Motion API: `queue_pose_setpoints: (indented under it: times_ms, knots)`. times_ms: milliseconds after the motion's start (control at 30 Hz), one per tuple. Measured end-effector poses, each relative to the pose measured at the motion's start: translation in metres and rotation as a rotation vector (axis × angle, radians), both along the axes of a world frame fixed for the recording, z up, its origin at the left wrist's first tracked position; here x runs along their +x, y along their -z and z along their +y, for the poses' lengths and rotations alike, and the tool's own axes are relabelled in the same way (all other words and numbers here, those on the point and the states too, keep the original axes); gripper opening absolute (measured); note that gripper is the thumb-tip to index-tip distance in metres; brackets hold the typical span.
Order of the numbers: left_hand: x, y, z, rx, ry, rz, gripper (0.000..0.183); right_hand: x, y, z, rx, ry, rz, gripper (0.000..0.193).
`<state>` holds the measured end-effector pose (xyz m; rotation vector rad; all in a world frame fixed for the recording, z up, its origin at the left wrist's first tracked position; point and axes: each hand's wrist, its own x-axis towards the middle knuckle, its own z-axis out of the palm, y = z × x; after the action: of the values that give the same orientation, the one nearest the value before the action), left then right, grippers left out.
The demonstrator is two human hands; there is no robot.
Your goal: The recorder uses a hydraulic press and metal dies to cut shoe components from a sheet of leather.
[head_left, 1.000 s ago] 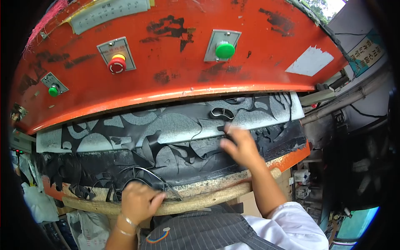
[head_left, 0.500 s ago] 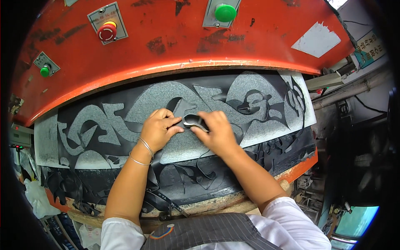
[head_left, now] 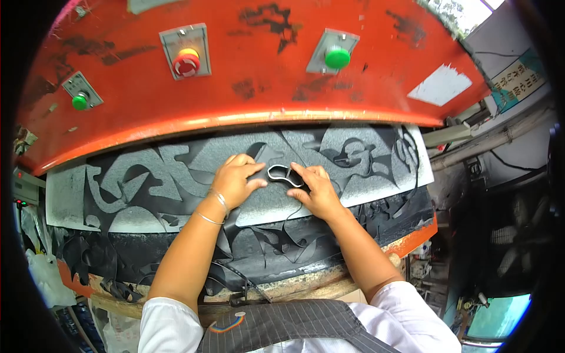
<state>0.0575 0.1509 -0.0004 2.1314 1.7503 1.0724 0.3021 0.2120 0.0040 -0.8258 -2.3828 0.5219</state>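
A small curved metal cutting die (head_left: 281, 173), with a bright rim and a hollow middle, sits on a dark leather-like sheet (head_left: 203, 167) in front of me. My right hand (head_left: 318, 189) grips its right end, forefinger and thumb on either side. Just left of the die, my left hand (head_left: 235, 181) rests over the sheet, thumb and forefinger apart. Its fingertips are close to the die but do not hold it. Curved cut-outs in the sheet expose the speckled grey-white board (head_left: 141, 170) underneath.
The red press head (head_left: 259, 88) spans the far side, carrying a red stop knob (head_left: 186, 63) and green buttons (head_left: 337, 57). Black offcut strips (head_left: 288, 238) hang over the near ledge. A fan (head_left: 518, 235) stands at the right, and a plastic bag (head_left: 50, 279) hangs at the left.
The die has moved slightly right in my right hand. My left thumb and forefinger have parted and drawn off its left side. The view has tilted up, showing more of the press head.
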Motion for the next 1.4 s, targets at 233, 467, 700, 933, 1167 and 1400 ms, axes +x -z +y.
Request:
queue_pose_setpoints:
  times_ms: [233, 467, 700, 933, 1167, 1400]
  knots:
    - [-0.144, -0.068, -0.08, 0.425, -0.786, -0.204, 0.03, -0.01, -0.057, 0.007, -0.233, 0.192, 0.514, 0.064]
    - [-0.191, -0.117, -0.123, 0.524, -0.822, -0.284, 0.034, -0.034, -0.129, 0.018, -0.055, 0.375, 0.663, 0.026]
    - [-0.016, -0.006, -0.255, -0.17, -0.157, 0.168, 0.012, 0.052, -0.031, -0.152, -0.402, -0.152, -0.303, 0.049]
    - [0.063, 0.001, -0.285, -0.05, -0.288, 0.079, 0.01, 0.073, -0.015, -0.187, -0.174, -0.148, -0.427, 0.054]
    - [0.072, -0.01, -0.285, -0.165, -0.377, 0.069, 0.013, 0.055, -0.056, -0.116, -0.588, -0.21, -0.552, 0.051]
    - [0.004, -0.029, -0.217, -0.249, -0.177, -0.185, 0.016, 0.002, 0.004, -0.004, 0.082, 0.327, -0.259, 0.059]
